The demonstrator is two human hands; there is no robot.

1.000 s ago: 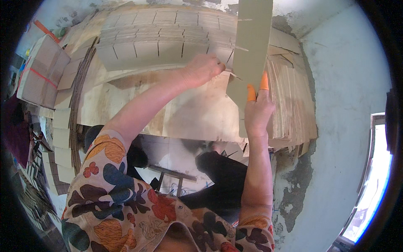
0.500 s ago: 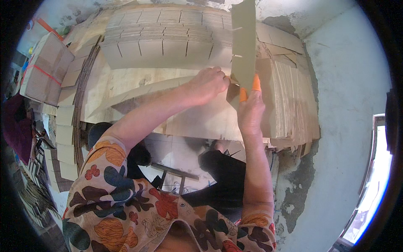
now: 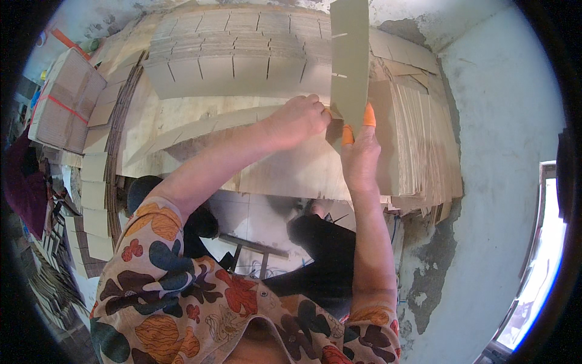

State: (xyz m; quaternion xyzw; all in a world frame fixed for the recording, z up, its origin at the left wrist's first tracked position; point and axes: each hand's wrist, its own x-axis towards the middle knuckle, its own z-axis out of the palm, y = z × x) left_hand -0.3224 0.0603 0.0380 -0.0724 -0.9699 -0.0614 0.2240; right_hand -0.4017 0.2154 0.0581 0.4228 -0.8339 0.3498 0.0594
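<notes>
A slotted cardboard strip (image 3: pixel 350 54) stands upright at the right of the table, with two short slits in its left edge. My right hand (image 3: pixel 362 161) grips its near end, with orange finger covers on the thumb and a finger. My left hand (image 3: pixel 301 121) is closed beside that end, its fingertips pinching cardboard where the strip meets another piece. A second, curved cardboard strip (image 3: pixel 200 130) stretches leftward behind my left forearm. Its right end is hidden by my left hand, so I cannot tell how the two pieces join.
Stacks of slotted cardboard (image 3: pixel 236 67) line the table's back. Upright cardboard sheets (image 3: pixel 418 145) crowd the right side near the peeling wall (image 3: pixel 497 121). At left are a cardboard row (image 3: pixel 97 188) and a bundle tied with red string (image 3: pixel 66 100). A metal stand (image 3: pixel 254 246) is below.
Both hands and the upright strip have shifted slightly left and away from me. My grip looks the same.
</notes>
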